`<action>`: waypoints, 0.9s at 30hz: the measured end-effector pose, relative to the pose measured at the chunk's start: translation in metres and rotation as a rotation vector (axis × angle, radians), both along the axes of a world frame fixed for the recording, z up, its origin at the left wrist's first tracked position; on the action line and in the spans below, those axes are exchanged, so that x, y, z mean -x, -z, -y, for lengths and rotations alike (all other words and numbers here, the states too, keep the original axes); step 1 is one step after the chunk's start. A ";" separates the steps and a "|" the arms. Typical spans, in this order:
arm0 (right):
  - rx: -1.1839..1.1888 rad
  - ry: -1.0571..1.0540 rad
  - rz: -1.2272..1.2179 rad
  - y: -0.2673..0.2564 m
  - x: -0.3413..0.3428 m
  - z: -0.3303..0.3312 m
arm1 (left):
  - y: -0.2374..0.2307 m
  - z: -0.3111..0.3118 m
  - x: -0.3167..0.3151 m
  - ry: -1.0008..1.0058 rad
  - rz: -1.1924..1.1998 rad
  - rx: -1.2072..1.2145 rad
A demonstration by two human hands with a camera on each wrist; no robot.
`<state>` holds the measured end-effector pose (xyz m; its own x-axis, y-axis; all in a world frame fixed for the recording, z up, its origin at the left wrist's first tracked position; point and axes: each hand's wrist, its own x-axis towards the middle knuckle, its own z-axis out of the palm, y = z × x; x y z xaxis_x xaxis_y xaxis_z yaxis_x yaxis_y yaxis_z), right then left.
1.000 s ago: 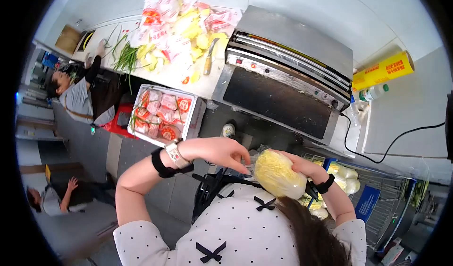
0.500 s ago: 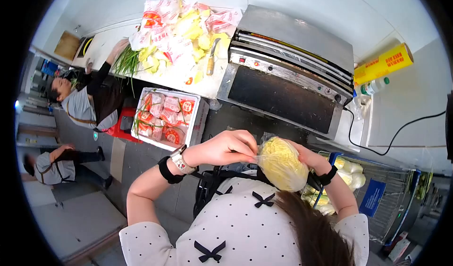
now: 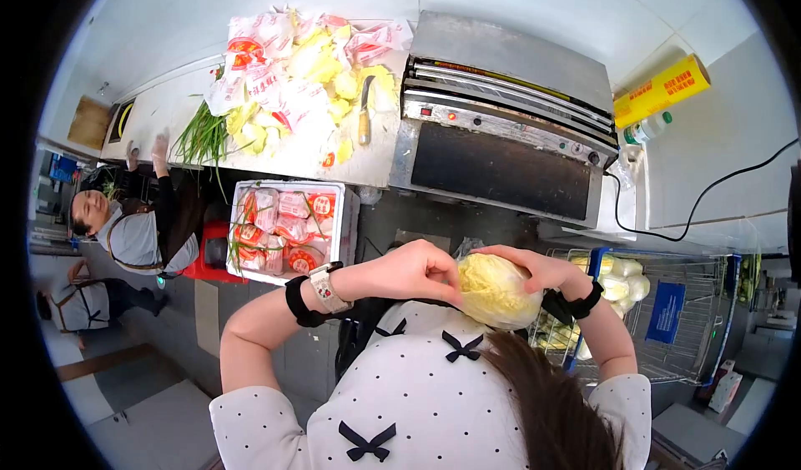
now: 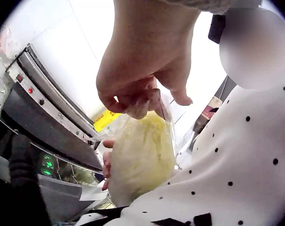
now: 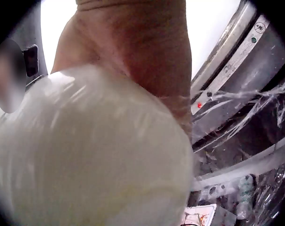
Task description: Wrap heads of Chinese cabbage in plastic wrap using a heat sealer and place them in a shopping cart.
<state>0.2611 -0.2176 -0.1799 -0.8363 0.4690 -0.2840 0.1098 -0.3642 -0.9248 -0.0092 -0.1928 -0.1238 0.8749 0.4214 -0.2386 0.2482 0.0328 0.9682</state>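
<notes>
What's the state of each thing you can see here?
Cabbage: held, in clear film
Left grip: pinching the film
Right grip: holding the cabbage
Wrapping machine: red light lit
Knife: lying on the counter, blade bare
Foam box: open, filled with packets
Green stalks: loose, some overhanging the counter edge
Bottle: capped, tilted
Cart: loaded with more cabbages
</notes>
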 end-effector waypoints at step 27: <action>-0.031 0.116 0.038 0.004 0.057 -0.008 | 0.001 -0.059 0.071 -0.138 0.140 0.344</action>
<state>0.2044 -0.2097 -0.1841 -0.7650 0.5708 -0.2982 0.1035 -0.3480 -0.9318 -0.0802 -0.1343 -0.1244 0.8497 0.4534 -0.2692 0.0855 0.3852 0.9189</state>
